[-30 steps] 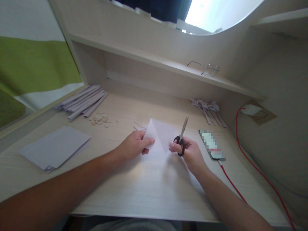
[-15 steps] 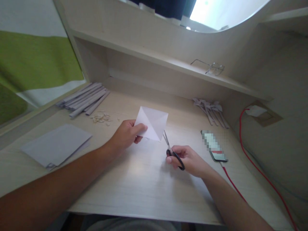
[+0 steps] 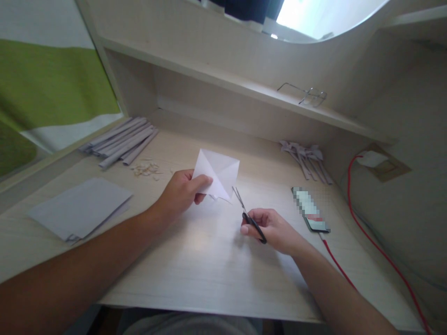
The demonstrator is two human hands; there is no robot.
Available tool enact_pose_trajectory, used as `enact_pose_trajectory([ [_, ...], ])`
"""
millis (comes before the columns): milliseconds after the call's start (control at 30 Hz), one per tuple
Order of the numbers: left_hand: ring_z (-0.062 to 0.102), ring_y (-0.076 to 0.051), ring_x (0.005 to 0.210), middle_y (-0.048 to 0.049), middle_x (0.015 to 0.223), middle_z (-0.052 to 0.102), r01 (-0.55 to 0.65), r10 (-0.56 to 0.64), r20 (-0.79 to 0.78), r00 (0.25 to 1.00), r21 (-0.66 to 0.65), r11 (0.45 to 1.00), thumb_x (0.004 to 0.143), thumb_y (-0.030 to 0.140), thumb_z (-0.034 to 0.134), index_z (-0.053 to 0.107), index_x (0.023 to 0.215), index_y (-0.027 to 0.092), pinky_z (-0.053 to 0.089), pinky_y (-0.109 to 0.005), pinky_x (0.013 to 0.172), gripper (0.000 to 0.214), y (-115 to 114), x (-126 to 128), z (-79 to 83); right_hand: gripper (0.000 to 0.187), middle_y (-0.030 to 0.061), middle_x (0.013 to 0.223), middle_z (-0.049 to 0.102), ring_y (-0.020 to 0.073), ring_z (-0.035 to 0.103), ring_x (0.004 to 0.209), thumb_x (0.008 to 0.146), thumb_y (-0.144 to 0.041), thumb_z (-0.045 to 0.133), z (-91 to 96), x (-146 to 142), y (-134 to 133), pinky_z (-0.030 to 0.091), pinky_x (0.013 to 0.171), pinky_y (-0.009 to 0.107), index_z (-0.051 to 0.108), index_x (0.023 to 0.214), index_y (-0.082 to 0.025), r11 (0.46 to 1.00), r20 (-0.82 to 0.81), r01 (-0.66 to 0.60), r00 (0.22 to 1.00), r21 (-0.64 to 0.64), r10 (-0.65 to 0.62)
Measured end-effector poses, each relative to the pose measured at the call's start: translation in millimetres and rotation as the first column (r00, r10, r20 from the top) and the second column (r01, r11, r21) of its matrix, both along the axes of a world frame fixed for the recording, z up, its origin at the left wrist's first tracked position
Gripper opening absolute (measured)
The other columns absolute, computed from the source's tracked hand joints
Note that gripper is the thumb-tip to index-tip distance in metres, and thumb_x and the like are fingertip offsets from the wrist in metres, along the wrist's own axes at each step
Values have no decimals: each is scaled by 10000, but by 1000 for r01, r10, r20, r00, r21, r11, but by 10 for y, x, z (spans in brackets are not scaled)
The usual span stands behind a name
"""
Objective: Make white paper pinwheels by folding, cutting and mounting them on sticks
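My left hand pinches a folded white paper by its left corner and holds it up over the desk. The paper shows diagonal creases. My right hand grips black-handled scissors, fingers through the loops. The blades are slightly apart and their tips reach the paper's lower right corner.
A stack of white sheets lies at the left. Rolled paper sticks and small scraps sit at the back left. Folded paper pieces lie at the back right. A phone with a red cable is right; glasses rest on the shelf.
My left hand lifted and turned the paper. My right hand dropped toward me, swung the scissors to point up-left, and brought the blade tips to the paper's lower corner.
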State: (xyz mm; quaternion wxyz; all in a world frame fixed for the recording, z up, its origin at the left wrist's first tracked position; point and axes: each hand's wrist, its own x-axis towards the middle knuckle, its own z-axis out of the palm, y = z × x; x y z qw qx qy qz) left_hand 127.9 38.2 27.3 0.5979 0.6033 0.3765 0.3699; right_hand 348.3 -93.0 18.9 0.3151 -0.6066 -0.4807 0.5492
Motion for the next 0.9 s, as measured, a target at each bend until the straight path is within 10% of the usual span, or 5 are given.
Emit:
enact_pose_trajectory([
  [900, 402, -95, 439, 39, 442, 471, 41, -41, -7, 999, 30, 999, 787, 346, 630, 484, 488, 190, 300, -254, 479, 368, -43, 15, -2, 358, -42, 615, 490, 103, 365, 583, 739, -490, 841, -25, -18, -14, 242, 544, 255, 708, 740, -158, 998, 26, -66, 997, -19, 66],
])
